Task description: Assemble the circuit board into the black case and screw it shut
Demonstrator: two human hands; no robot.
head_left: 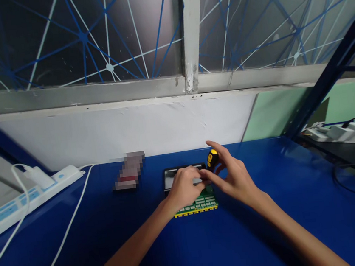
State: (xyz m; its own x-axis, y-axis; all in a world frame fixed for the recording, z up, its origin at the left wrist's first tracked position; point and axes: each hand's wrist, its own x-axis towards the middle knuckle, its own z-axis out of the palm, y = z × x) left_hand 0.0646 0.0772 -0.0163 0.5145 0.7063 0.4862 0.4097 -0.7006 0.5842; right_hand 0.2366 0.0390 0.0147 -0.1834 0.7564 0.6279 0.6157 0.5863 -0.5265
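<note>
The person's two bare forearms (139,244) come in from the lower edge, one from each side, and converge toward the middle of the blue table (210,249). Behind it stand dark window panes (67,38) crossed by blue and pale lines, with a white wall panel (126,130) below and a green panel (278,113) to its right. Slanting blue posts (322,82) flank the scene.

At the left edge lies a white power strip (40,195) with a white plug (41,177) in it; a white cable (69,231) trails across the table. Left of centre, well apart from the hands, is a flat object (129,171) masked by coarse pixels.

A black-rimmed tray (165,181) sits at the middle of the table, partly covered by the left hand (185,187). That hand is palm down, fingers bent and drawn together; whatever it pinches is hidden. The right hand (233,175) is partly open, forefinger raised, thumb reaching the left fingertips. Just below both is a green board (205,204) with rows of pale rectangles and a yellow front edge. Smallest, a yellow-and-black screwdriver handle (212,159) stands tilted within the right hand's curve; whether the fingers grip it cannot be told.
</note>
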